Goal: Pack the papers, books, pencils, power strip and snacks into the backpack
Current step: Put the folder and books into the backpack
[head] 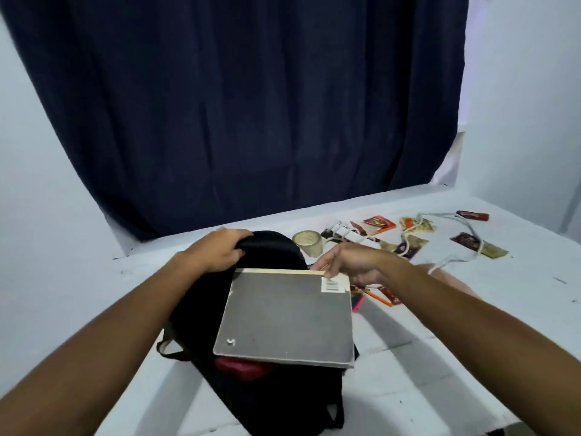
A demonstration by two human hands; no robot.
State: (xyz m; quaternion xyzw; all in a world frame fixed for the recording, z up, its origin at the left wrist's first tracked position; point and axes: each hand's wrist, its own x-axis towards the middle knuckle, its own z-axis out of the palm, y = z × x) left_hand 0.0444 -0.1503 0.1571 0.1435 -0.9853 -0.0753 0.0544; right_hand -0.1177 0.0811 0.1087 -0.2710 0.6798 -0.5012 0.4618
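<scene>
A black backpack (270, 398) lies on the white table (440, 357) in front of me. My left hand (217, 251) grips its top edge. My right hand (352, 262) holds a grey book (286, 319) by its far edge, tilted above the backpack. Something red (242, 366) shows under the book's near edge. Coloured pencils (374, 295) lie just right of the book, partly hidden by my right hand. A white power strip (349, 236) with its cable (471, 237) and several snack packets (379, 224) lie at the back right.
A small cream cup (308, 243) stands behind the backpack. A dark blue curtain (245, 105) hangs behind the table. White walls close in on the left and right. A red-and-black item (473, 215) lies at the far right.
</scene>
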